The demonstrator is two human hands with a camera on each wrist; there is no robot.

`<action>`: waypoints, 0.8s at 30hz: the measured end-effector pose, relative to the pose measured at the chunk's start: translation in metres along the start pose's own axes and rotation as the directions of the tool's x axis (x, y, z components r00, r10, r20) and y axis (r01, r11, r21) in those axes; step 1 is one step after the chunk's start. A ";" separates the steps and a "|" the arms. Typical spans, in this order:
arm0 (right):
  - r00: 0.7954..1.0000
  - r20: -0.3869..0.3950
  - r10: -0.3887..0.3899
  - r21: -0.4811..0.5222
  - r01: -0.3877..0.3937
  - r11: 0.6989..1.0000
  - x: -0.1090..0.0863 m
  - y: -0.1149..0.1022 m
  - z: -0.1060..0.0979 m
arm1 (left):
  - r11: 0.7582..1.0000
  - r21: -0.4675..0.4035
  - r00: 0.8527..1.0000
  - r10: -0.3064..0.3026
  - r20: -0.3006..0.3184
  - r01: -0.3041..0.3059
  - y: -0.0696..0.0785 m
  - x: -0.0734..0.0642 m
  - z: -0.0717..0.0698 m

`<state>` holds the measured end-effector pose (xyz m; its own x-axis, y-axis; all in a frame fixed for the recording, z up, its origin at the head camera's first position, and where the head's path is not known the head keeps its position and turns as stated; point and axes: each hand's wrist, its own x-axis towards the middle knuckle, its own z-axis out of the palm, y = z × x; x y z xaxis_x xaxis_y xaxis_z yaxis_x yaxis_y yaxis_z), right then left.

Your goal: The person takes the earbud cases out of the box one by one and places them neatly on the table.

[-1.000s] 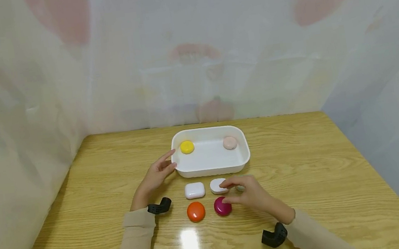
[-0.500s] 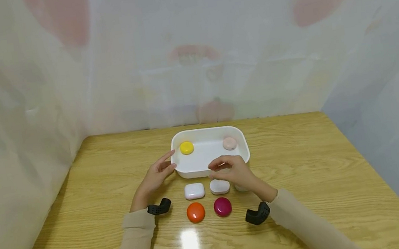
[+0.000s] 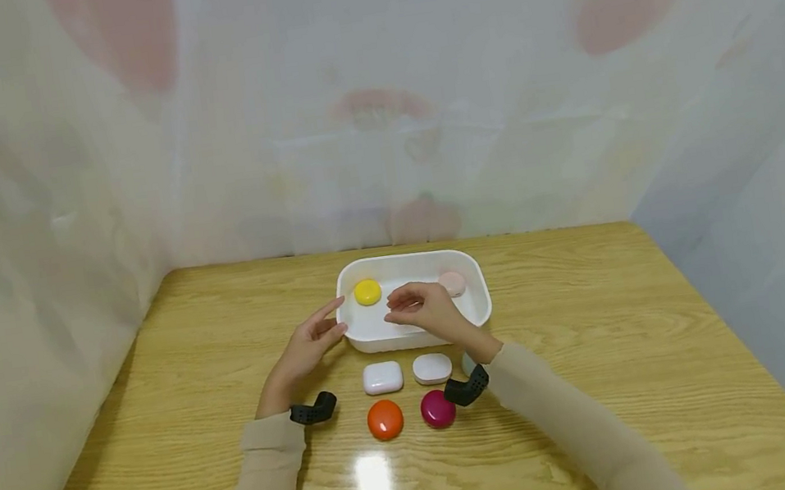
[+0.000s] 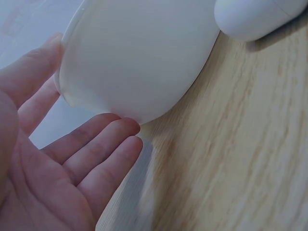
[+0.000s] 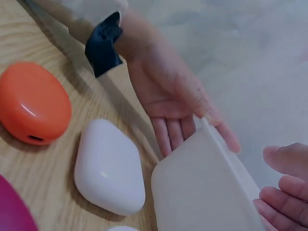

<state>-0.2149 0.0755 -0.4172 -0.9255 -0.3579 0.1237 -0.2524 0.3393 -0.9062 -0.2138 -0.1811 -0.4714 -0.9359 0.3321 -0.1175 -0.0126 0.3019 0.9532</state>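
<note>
My left hand (image 3: 305,346) touches the left end of a white tray (image 3: 420,339), thumb and fingers spread along its rim and wall. In the left wrist view, its fingertips (image 4: 130,126) rest against the tray's outer wall. Over the tray, my right hand (image 3: 427,311) has its fingers bent toward the thumb. The right wrist view cuts that hand (image 5: 288,187) off at the edge, and whether it holds anything is unclear. Inside the tray lie a round yellow case (image 3: 367,292) at left and a pale pink case (image 3: 453,282) at right, partly behind the right hand.
In front of the tray sit a white rounded-rectangular case (image 3: 383,378), a white oval case (image 3: 432,368), an orange round case (image 3: 385,419) and a magenta round case (image 3: 437,409). A pale green thing (image 3: 468,363) is mostly hidden by the right wrist.
My right hand has moved from above the magenta and white oval cases, forward and left, to over the tray. My left hand stays at the tray's left end.
</note>
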 end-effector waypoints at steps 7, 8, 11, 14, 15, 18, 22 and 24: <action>0.994 -0.029 0.104 -0.032 -0.105 0.994 0.028 0.010 0.010 | 1.000 -0.011 1.000 -0.009 0.002 0.009 0.000 0.000 0.000; 0.992 -0.038 0.120 -0.037 -0.122 0.992 0.031 0.011 0.011 | 1.000 -0.007 1.000 -0.011 0.003 0.011 0.000 0.000 0.000; 0.982 -0.071 0.174 -0.043 -0.178 0.983 0.041 0.014 0.015 | 1.000 -0.003 1.000 -0.014 0.005 0.014 0.001 0.000 0.000; 0.975 -0.091 0.204 -0.056 -0.210 0.976 0.048 0.015 0.019 | 1.000 0.004 1.000 -0.017 0.005 0.017 0.001 0.000 0.000; 0.973 -0.097 0.208 -0.065 -0.215 0.974 0.050 0.014 0.020 | 1.000 0.005 1.000 -0.015 0.005 0.015 0.001 -0.001 0.000; 0.968 -0.111 0.224 -0.107 -0.235 0.966 0.055 0.013 0.024 | 1.000 0.012 1.000 -0.008 0.001 0.008 0.000 -0.001 0.001; 0.955 -0.141 0.260 -0.182 -0.283 0.942 0.062 0.009 0.029 | 1.000 0.008 1.000 0.002 -0.002 -0.002 -0.001 0.000 0.001; 0.949 -0.156 0.275 -0.220 -0.304 0.927 0.066 0.008 0.031 | 1.000 0.012 1.000 0.009 0.000 -0.009 -0.001 0.000 0.000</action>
<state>-0.2691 0.0274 -0.4286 -0.9915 -0.1106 -0.0683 -0.0143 0.6149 -0.7885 -0.2135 -0.1811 -0.4725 -0.9362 0.3345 -0.1083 0.0006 0.3096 0.9509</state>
